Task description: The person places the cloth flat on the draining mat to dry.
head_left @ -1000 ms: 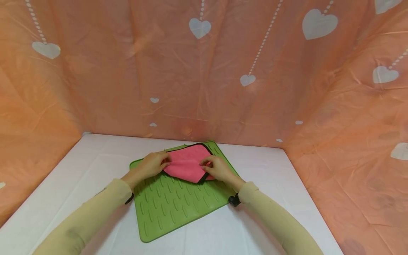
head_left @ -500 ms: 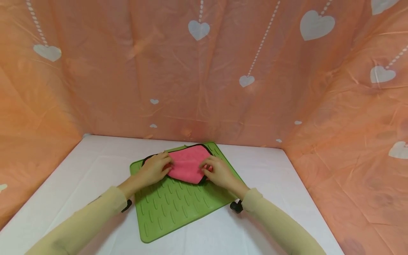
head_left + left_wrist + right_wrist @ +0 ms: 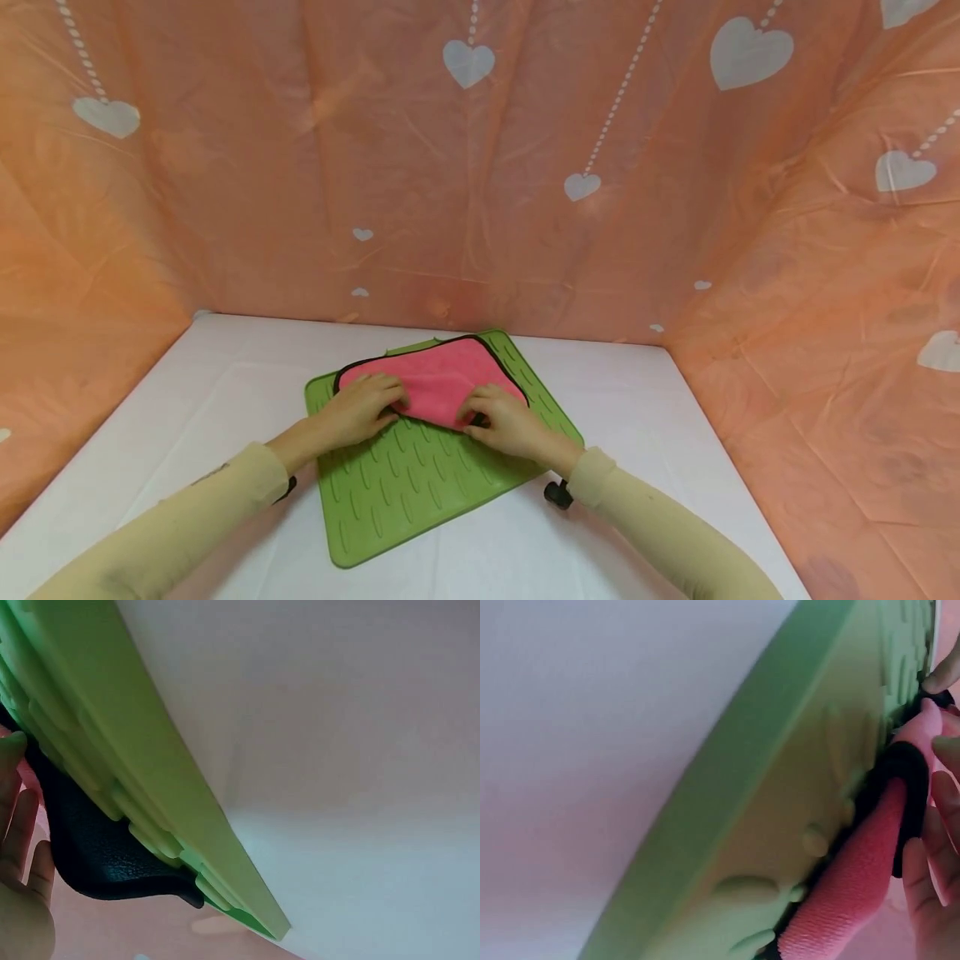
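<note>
A pink fuzzy cloth (image 3: 442, 375) with black edging lies over the far part of a green ribbed mat (image 3: 397, 500). My left hand (image 3: 363, 408) pinches the cloth's near edge left of the middle. In the left wrist view its fingers (image 3: 19, 836) are beside the lifted black edging (image 3: 112, 862), which bows off the mat. My right hand (image 3: 508, 423) holds the near edge further right, fingers curled over it. There the right wrist view shows the pink cloth (image 3: 847, 892) bulging up and its black edging folded near the fingers (image 3: 926, 885).
The mat lies askew on a white table (image 3: 637, 433). Orange curtains with white hearts (image 3: 405, 167) rise behind the table and on both sides. A black strap-mounted piece (image 3: 557, 494) sits under the right wrist.
Both hands have shifted toward the cloth's near edge. My left hand moved back and uncovered the cloth's left end. The cloth's right corner, earlier folded, now lies spread out.
</note>
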